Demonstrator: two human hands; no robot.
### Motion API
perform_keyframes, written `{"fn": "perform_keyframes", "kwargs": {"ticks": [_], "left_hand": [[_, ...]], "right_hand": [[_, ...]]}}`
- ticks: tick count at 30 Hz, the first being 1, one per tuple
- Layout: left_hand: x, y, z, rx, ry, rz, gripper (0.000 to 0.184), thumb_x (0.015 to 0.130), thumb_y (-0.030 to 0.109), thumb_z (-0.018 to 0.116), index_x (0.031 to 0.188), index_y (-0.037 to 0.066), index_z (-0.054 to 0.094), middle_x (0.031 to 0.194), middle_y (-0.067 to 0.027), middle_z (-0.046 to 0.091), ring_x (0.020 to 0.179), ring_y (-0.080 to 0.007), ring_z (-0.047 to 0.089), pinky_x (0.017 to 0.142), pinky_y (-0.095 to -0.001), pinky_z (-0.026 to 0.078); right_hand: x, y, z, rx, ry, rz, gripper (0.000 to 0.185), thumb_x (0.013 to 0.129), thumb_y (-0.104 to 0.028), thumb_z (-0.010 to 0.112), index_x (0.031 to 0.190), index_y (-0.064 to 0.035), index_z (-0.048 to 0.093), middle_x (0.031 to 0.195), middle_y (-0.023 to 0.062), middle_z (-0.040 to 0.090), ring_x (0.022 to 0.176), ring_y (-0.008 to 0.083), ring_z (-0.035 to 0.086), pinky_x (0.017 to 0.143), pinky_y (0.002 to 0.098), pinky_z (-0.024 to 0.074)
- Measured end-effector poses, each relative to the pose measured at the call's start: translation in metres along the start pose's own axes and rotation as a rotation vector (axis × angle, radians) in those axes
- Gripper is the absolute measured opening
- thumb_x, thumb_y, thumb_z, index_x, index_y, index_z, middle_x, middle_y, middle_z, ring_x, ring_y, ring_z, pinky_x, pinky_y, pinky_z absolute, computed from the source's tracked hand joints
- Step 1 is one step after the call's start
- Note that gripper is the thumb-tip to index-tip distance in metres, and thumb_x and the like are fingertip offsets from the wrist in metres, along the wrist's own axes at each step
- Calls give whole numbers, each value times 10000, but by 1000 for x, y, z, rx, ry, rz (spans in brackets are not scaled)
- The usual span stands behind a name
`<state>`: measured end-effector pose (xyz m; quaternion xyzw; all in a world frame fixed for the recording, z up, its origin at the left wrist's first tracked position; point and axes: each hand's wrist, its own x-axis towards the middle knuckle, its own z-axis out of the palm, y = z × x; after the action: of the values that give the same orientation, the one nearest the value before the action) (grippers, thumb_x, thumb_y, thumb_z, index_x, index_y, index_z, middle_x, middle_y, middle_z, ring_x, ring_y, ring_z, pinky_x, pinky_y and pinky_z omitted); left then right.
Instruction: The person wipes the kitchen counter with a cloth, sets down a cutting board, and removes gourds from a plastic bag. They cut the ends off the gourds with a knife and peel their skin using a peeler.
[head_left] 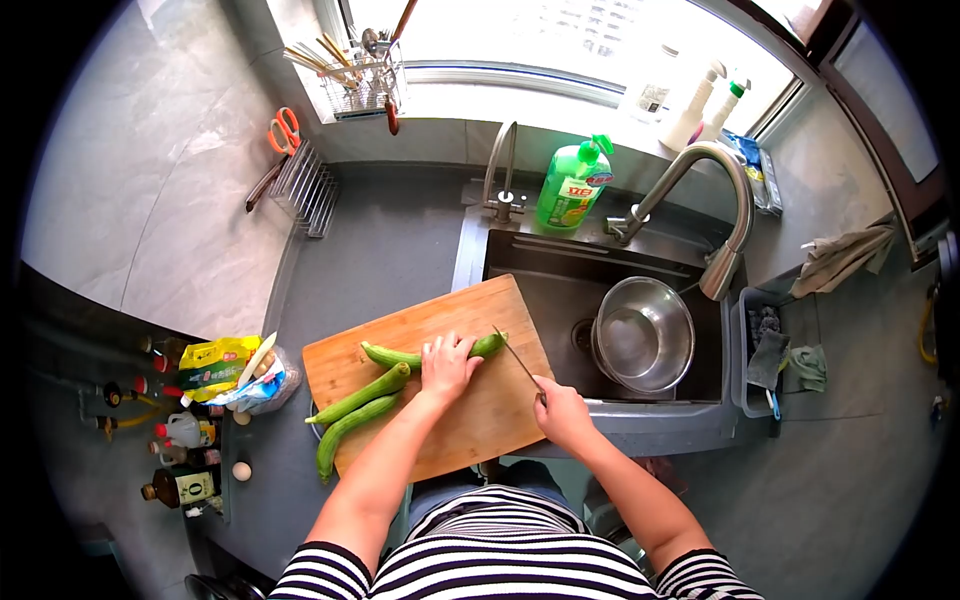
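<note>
1. A person in a black-and-white striped top (490,540) stands over a wooden cutting board (490,425), whose far right corner overlaps the sink (545,305).

2. The work centers on one long green gourd (388,354) (a loofah, by the look of it), lying crosswise toward the board's far side.

3. The left hand (449,369) lies palm down on the gourd's middle, fingers slightly apart and curved over it, steadying it against the wood.

4. The right hand (564,412) is closed around the handle of a kitchen knife (519,358), its blade crossing the gourd's right end; whether the edge has bitten in cannot be told.

5. The step in hand appears to be trimming that end. The next move would call for a firm left hold, fingers clear, and a straight downward press.

6. Two more gourds (358,396) lie whole at the board's left, the nearer one's lower end overhanging the edge. A metal bowl (650,340) sits in the sink, well apart from the blade.
</note>
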<state>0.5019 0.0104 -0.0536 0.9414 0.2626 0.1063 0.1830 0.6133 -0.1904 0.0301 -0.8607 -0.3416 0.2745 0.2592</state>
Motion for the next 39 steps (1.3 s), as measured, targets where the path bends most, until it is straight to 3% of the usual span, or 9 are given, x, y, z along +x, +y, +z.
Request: {"fn": "perform_keyframes", "kwargs": {"ticks": [8, 13, 20, 26, 30, 31, 34, 35, 39], "left_hand": [[2, 6, -10, -20, -84, -9, 376, 797, 231, 710, 1158, 168, 623, 1037, -72, 591, 996, -280, 564, 850, -436, 416], [6, 6, -10, 82, -164, 20, 361, 765, 92, 655, 1119, 160, 627, 1014, -66, 587, 988, -288, 564, 859, -434, 424], [-4, 19, -37, 173, -161, 395, 187, 798, 109, 566, 917, 196, 681, 932, -26, 558, 943, -233, 556, 915, -385, 407], [-29, -6, -40, 240, -281, 591, 138, 796, 162, 558, 788, 217, 684, 851, -2, 524, 971, -180, 556, 996, -368, 382], [-30, -20, -58, 170, -582, 540, 178, 723, 73, 618, 812, 201, 706, 1017, 20, 603, 1100, -182, 543, 1038, -409, 383], [-23, -21, -63, -16, -813, 336, 305, 711, 21, 622, 969, 159, 708, 1257, -37, 573, 1223, -252, 497, 1073, -440, 366], [-37, -12, -52, -13, -147, 200, 463, 734, 10, 622, 1185, 114, 632, 1429, -128, 442, 1328, -342, 400, 1116, -456, 320], [-35, -11, -48, 1, -160, 115, 663, 775, 0, 599, 1411, 68, 420, 1514, -224, 280, 1392, -411, 283, 1137, -473, 282], [-38, -12, 0, -168, 20, -206, 745, 823, -25, 501, 1500, 27, 195, 1510, -272, 248, 1359, -441, 312, 1127, -472, 295]], "right_hand": [[28, 8, 10, 35, -63, 42, 249, 825, -138, 596, 1065, -77, 627, 883, 229, 660, 859, 436, 626, 771, 503, 508], [31, 21, 13, 136, -15, -79, 221, 829, -114, 584, 1035, -55, 636, 754, 222, 620, 685, 378, 618, 650, 428, 489], [14, 38, 1, 372, 144, -95, 197, 851, -75, 567, 1025, -26, 645, 596, 157, 477, 500, 189, 427, 530, 310, 412], [7, 38, -5, 309, 53, -142, 193, 851, -86, 569, 1020, -27, 641, 593, 161, 468, 494, 210, 422, 518, 340, 403], [6, 32, 7, 312, 0, -169, 132, 847, -94, 573, 942, -19, 624, 593, 173, 470, 491, 238, 431, 517, 349, 404], [7, 32, 10, 305, 2, -177, 125, 845, -95, 573, 931, -17, 620, 592, 177, 473, 489, 244, 435, 517, 352, 405], [8, 27, 16, 289, 4, -188, 109, 840, -94, 572, 906, -16, 610, 587, 186, 481, 486, 266, 449, 518, 360, 407], [7, 23, 15, 289, 4, -180, 106, 838, -92, 571, 903, -16, 608, 584, 188, 483, 486, 276, 454, 518, 363, 408], [7, 19, 15, 290, 3, -177, 104, 832, -84, 569, 905, -22, 610, 579, 191, 486, 488, 306, 457, 521, 369, 410]]}}
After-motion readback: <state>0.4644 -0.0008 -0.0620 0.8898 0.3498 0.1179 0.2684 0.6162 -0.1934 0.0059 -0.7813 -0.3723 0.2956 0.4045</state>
